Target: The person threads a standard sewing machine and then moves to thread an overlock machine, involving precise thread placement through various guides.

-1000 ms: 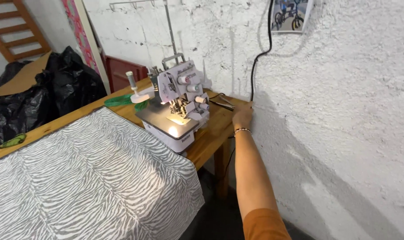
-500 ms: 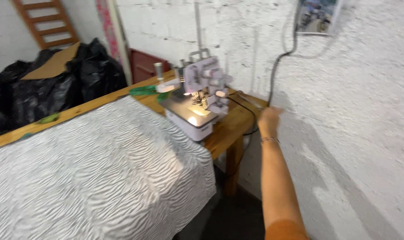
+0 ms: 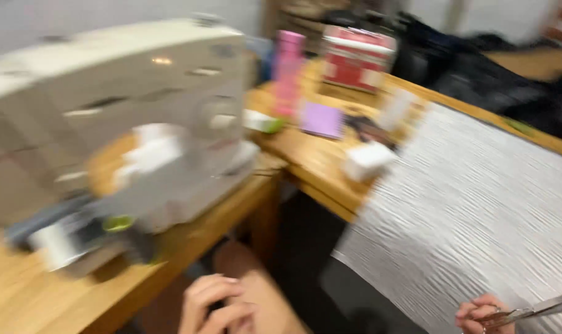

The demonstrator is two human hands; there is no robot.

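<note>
Tables: two wooden tables point(image 3: 321, 164), meeting at a corner; heavy motion blur throughout.
Cloth: one zebra-striped cloth point(image 3: 479, 210), spread over the right-hand table and hanging over its near edge.
Sewing machine: one cream sewing machine point(image 3: 126, 117) on the left table, filling the upper left of the view.
Black bags: dark bags point(image 3: 479, 68) at the far end, count not readable.
Red box: one red and white box point(image 3: 358, 59) at the back of the table.
Pink bottle: one pink bottle point(image 3: 288, 71), upright, just left of the red box.
Small items: one purple pad point(image 3: 322, 119) and one white block point(image 3: 369, 159), near the cloth's left edge.
Left hand: one left hand point(image 3: 214, 304), low centre, fingers curled inward; whether it holds anything cannot be told.
Right hand: one right hand point(image 3: 482, 314), bottom right at the cloth's near edge, fingers closed through the handles of the scissors point(image 3: 534, 309).
Scissors: one pair, blades pointing right, over the cloth.
Change: half a second earlier the right arm reached toward a white machine by the wall; the view has since swung to a different machine, and the scissors are newly seen.
</note>
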